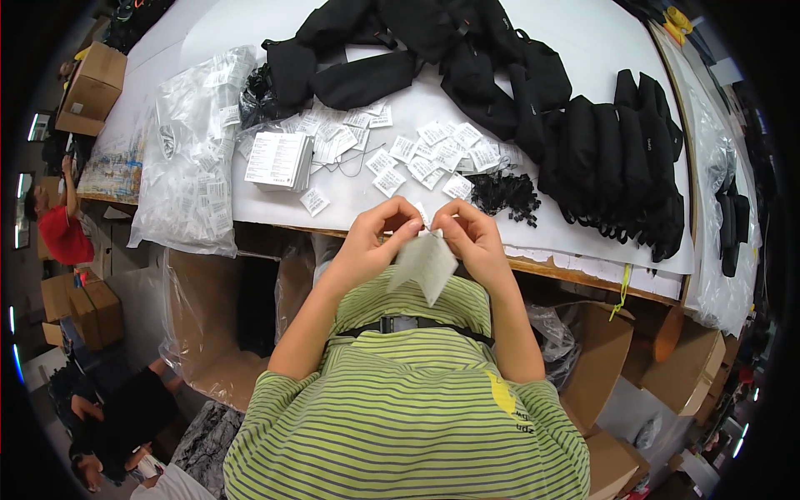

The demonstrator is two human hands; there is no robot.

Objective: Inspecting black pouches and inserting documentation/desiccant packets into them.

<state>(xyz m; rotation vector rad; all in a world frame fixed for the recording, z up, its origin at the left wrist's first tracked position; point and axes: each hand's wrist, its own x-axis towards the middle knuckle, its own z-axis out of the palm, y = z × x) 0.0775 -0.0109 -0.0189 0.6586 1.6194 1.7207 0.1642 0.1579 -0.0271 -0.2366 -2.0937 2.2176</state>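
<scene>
Just off the table's front edge, my left hand (375, 243) and my right hand (475, 242) come together with fingertips pinched. Between them hangs a folded paper tag (425, 265), gripped at its top by both hands. A small white label seems to stick up at the fingertips, too small to make out fully. Beyond my hands lie loose white printed labels (432, 154). To the left stands a neat stack of printed tags (273, 160). A tangle of black tag strings (504, 196) rests just past my right hand.
Black fabric goods (617, 158) are bundled at the right, with more black pieces (367, 79) heaped at the back. A clear plastic bag (190, 167) of labels lies left. Cardboard boxes (596, 354) stand below the table. Two other people, one in a red shirt (65, 229), are at the left.
</scene>
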